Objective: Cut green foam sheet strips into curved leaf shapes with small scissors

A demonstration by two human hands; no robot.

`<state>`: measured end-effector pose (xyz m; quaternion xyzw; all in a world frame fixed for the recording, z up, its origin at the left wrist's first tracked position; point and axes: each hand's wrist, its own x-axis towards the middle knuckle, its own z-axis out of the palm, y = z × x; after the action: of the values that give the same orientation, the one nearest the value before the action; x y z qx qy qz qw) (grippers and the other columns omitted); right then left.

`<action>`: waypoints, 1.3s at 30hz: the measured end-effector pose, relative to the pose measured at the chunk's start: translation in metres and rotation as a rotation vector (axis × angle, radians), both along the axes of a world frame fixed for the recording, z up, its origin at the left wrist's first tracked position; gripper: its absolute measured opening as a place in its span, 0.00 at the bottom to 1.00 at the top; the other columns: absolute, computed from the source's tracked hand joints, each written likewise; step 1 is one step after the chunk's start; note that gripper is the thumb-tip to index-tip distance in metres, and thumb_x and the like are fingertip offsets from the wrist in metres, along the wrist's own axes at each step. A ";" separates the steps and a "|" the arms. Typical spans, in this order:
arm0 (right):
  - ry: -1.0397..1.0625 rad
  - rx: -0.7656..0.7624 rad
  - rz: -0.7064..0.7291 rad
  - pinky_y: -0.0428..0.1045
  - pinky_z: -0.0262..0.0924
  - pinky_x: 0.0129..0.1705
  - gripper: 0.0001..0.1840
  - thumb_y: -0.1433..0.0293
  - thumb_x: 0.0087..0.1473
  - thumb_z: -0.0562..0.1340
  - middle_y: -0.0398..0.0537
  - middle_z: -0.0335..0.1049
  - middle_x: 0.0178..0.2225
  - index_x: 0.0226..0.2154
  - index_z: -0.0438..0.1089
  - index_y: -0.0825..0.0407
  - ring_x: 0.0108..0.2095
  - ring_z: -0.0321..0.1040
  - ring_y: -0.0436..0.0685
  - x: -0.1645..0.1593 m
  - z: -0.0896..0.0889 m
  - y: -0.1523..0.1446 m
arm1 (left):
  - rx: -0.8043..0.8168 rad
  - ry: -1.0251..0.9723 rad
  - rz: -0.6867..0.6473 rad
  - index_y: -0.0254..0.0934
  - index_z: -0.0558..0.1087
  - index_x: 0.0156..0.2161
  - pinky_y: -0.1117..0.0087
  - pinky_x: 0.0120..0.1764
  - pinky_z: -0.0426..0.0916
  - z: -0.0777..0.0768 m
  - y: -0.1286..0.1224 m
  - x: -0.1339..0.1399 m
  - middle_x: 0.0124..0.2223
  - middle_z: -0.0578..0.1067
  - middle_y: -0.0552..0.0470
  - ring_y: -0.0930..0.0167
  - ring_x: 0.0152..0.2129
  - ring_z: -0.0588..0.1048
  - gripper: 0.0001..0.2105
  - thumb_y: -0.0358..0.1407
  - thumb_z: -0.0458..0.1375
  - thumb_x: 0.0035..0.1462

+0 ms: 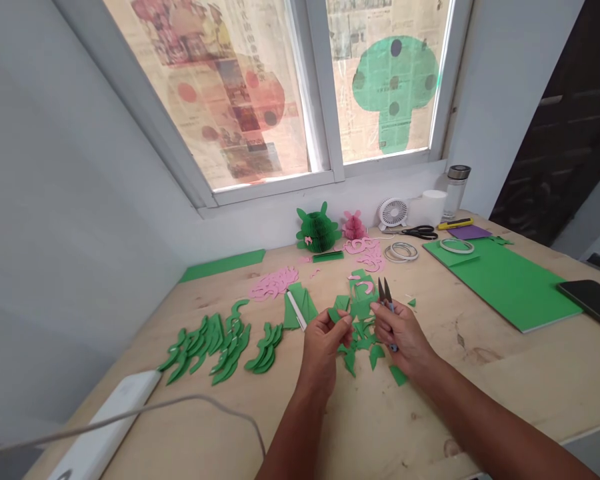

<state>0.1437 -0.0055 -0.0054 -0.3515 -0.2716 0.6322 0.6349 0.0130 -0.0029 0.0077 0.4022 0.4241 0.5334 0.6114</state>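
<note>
Between the fingers of my left hand [329,340] is a small piece of green paper [334,314]. My right hand [401,332] grips a pair of small scissors [386,293], their dark blades pointing away from me and slightly apart. Green paper scraps [365,333] lie on the table under and between both hands. Just beyond them are more green pieces with a pink curved strip [365,287] on top. A white pen [296,309] rests on a folded green sheet [307,303] left of my left hand.
Stacked green curved cutouts [233,350] and pink cutouts [274,283] lie to the left. Behind stand green [319,230] and pink [354,227] paper figures and a small fan [393,213]. A green sheet stack [510,280] and a phone [593,300] are at right; a cable [200,398] crosses front left.
</note>
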 end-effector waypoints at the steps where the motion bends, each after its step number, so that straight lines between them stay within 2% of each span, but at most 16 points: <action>1: -0.009 0.002 0.005 0.40 0.33 0.13 0.20 0.66 0.43 0.67 0.30 0.45 0.12 0.19 0.53 0.52 0.12 0.37 0.41 0.000 0.000 0.000 | 0.005 -0.010 0.009 0.34 0.70 0.27 0.77 0.20 0.58 0.000 0.000 0.000 0.18 0.67 0.58 0.78 0.15 0.63 0.10 0.37 0.64 0.39; 9: -0.076 -0.025 0.044 0.41 0.32 0.13 0.21 0.65 0.41 0.68 0.30 0.44 0.12 0.19 0.53 0.51 0.12 0.36 0.41 -0.003 -0.003 -0.003 | 0.025 -0.064 0.082 0.33 0.70 0.29 0.76 0.21 0.59 0.003 0.002 -0.003 0.19 0.66 0.58 0.78 0.16 0.63 0.10 0.36 0.64 0.40; 15: -0.003 -0.053 0.051 0.41 0.33 0.12 0.21 0.66 0.40 0.69 0.29 0.44 0.12 0.19 0.54 0.51 0.11 0.36 0.41 -0.003 -0.003 -0.003 | 0.038 -0.088 0.033 0.33 0.71 0.36 0.76 0.22 0.60 0.001 0.000 0.000 0.22 0.68 0.56 0.77 0.18 0.65 0.14 0.34 0.64 0.41; 20: 0.036 -0.054 0.064 0.41 0.33 0.13 0.21 0.66 0.40 0.69 0.30 0.46 0.12 0.19 0.53 0.51 0.11 0.38 0.40 -0.002 -0.002 -0.002 | 0.047 -0.058 -0.036 0.32 0.72 0.31 0.76 0.21 0.60 -0.002 -0.001 0.002 0.21 0.68 0.55 0.77 0.18 0.65 0.10 0.35 0.64 0.42; 27: -0.025 -0.042 0.100 0.41 0.33 0.13 0.22 0.65 0.41 0.68 0.30 0.45 0.11 0.18 0.51 0.51 0.11 0.37 0.41 -0.007 -0.003 -0.005 | 0.026 0.001 -0.055 0.31 0.71 0.23 0.76 0.20 0.59 -0.002 -0.001 0.003 0.19 0.70 0.53 0.76 0.16 0.65 0.10 0.37 0.64 0.41; 39: -0.089 -0.032 0.155 0.43 0.30 0.15 0.20 0.64 0.42 0.68 0.29 0.43 0.11 0.19 0.54 0.52 0.13 0.35 0.41 -0.009 -0.002 -0.008 | 0.018 -0.025 -0.004 0.31 0.71 0.24 0.75 0.21 0.60 -0.003 -0.001 0.001 0.21 0.71 0.53 0.76 0.17 0.66 0.10 0.37 0.64 0.41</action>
<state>0.1348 -0.0135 -0.0078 -0.3675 -0.3158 0.6673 0.5657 0.0139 -0.0034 0.0050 0.4019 0.4106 0.5409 0.6142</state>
